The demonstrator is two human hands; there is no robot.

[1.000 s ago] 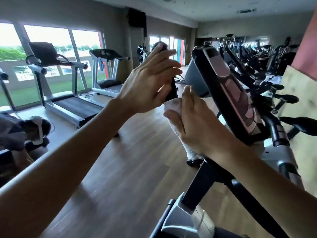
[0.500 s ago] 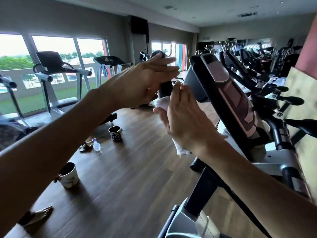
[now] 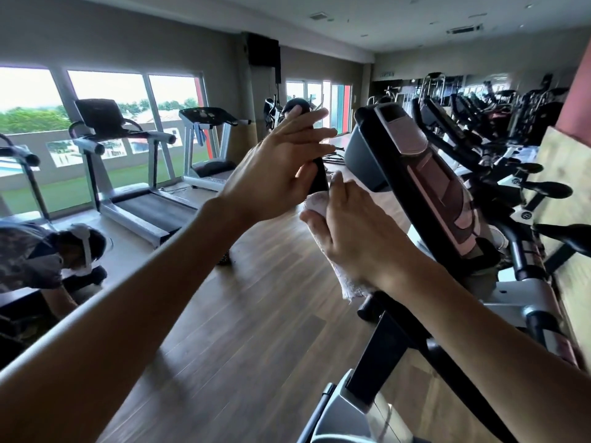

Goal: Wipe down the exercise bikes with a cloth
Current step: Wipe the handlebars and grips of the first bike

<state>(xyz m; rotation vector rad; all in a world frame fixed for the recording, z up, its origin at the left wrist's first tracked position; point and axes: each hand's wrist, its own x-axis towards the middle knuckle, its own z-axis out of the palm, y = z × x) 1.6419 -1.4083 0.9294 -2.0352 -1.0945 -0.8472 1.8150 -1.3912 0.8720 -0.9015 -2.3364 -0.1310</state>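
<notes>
Room: wooden floor (image 3: 243,330) underfoot, with big windows (image 3: 105,91) along the far wall; we see only the head view.
Landmark: we take the bike's console (image 3: 422,187), a dark slab tilted back, as our reference.
Handlebar grip (image 3: 315,167): a black upright bar just left of the console; its long axis runs nearly vertical, with the rounded end pointing up.
Left hand (image 3: 281,174): our fingers lie fairly straight across the upper grip with the thumb side behind it; we cannot tell whether they close round it.
Cloth (image 3: 316,201): pale, bunched against the grip's lower part, left of and below the console, with a frayed tail hanging beneath our wrist.
Right hand (image 3: 358,238): we hold the cloth, fingers wrapped over it and pressing it to the grip.
Hidden: the grip's middle and base sit behind both hands; the bike frame (image 3: 383,372) is cut off at the bottom edge.
Beyond: treadmills (image 3: 140,187) stand well left of the console; more bikes (image 3: 499,135) are in a row behind it, dim and hard to separate.
Person (image 3: 48,257): bent low, far left of the console.
</notes>
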